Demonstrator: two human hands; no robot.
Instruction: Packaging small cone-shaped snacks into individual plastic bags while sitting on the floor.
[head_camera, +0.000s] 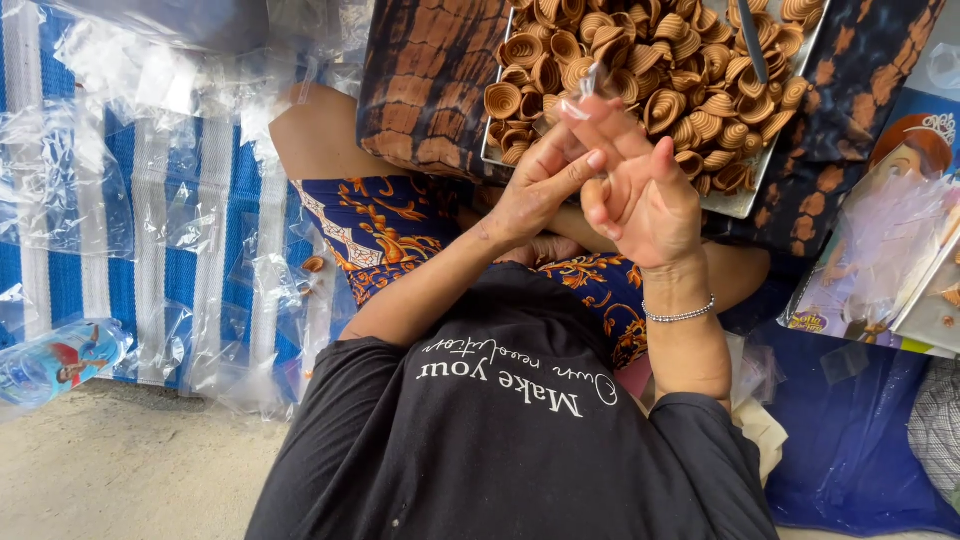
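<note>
A small clear plastic bag (590, 82), pinched between the fingertips of the left hand (537, 190) and the right hand (640, 195), shows at about twelve o'clock, just over the near edge of the tray. Loose heaps of clear, crinkled plastic bags (150, 190) lie from nine to eleven o'clock on the blue-and-white striped mat, and a clear plastic bottle with a blue and red label (55, 362) lies on its side at eight o'clock beside them. At three o'clock lies a flat, glossy package printed with a cartoon figure in blue, pink and orange (880, 240), partly under clear wrap.
</note>
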